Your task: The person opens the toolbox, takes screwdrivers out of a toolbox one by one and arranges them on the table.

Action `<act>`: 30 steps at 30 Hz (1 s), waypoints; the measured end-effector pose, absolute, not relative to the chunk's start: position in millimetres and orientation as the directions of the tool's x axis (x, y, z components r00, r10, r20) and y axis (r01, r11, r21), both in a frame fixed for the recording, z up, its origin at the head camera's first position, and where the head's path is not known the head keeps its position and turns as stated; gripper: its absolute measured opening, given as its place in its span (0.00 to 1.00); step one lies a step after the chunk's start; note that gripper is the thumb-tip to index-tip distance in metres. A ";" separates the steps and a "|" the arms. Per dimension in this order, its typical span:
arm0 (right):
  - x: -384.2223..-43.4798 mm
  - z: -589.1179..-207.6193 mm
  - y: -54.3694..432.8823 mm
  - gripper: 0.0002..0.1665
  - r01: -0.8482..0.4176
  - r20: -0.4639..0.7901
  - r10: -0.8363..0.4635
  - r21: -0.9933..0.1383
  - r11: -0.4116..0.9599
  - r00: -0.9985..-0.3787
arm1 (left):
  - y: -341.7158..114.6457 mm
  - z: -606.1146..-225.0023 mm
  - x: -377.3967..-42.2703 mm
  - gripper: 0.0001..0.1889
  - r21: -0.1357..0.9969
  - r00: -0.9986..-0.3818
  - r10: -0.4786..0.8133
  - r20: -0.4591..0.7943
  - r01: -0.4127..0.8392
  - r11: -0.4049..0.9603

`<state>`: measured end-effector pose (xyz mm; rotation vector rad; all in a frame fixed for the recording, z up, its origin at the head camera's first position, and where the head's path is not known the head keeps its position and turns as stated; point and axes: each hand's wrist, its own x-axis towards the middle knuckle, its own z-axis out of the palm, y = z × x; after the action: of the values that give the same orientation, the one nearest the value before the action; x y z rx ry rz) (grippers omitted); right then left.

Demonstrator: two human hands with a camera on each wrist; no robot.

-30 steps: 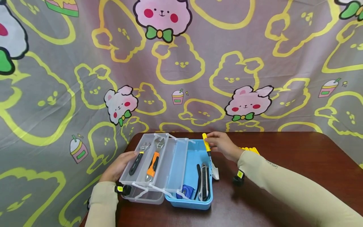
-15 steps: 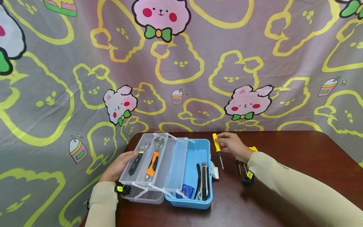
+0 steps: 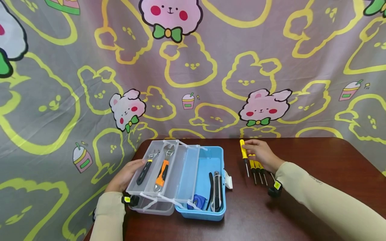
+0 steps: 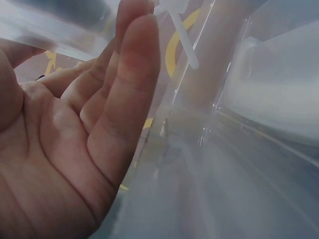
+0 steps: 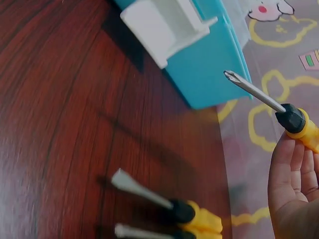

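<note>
My right hand (image 3: 263,154) pinches the yellow handle of a screwdriver (image 3: 244,151), raised over the table with its shaft slanting down. Its cross-shaped tip (image 5: 234,77) shows in the right wrist view. Several more yellow-handled screwdrivers (image 3: 260,166) lie in a row beneath that hand, partly covered by it. At the left, my left hand (image 3: 126,174) holds the outer edge of a clear fold-out tray (image 3: 178,177) on the blue toolbox (image 3: 210,157). Close up, the left palm (image 4: 65,144) faces the camera under the tray; where the fingertips touch is hard to see.
In the tray lie a black-handled adjustable wrench (image 3: 145,171) and an orange-handled adjustable wrench (image 3: 163,174). The box holds a blue tape measure (image 3: 199,202), a utility knife (image 3: 216,194) and a black curved item (image 3: 210,192). A white latch (image 3: 229,180) juts from its right side.
My right hand has carried the screwdriver rightward, away from the toolbox's right edge to beside the row of screwdrivers, uncovering more of them. My left hand stays at the tray.
</note>
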<state>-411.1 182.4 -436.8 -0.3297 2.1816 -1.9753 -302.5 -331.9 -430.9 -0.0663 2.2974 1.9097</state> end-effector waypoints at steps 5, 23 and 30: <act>-412.5 -437.8 196.6 0.31 -0.032 0.011 -0.257 -0.997 0.077 -0.966 | -332.4 -431.9 -302.6 0.35 0.974 -0.987 0.056 -0.149 -0.136 0.182; -412.5 -449.5 260.2 0.35 -0.062 0.041 -0.151 -0.989 0.138 -0.988 | -332.6 -433.2 -303.5 0.34 0.980 -0.986 0.093 -0.137 -0.122 0.155; -415.6 -462.0 284.0 0.36 -0.073 0.053 -0.131 -0.985 0.154 -0.990 | -332.9 -433.5 -303.0 0.35 0.983 -0.986 0.114 -0.126 -0.108 0.152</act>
<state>-415.6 284.0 -462.0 -0.2079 2.3523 -2.0042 -303.0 -332.9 -433.5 0.0059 2.2487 1.9424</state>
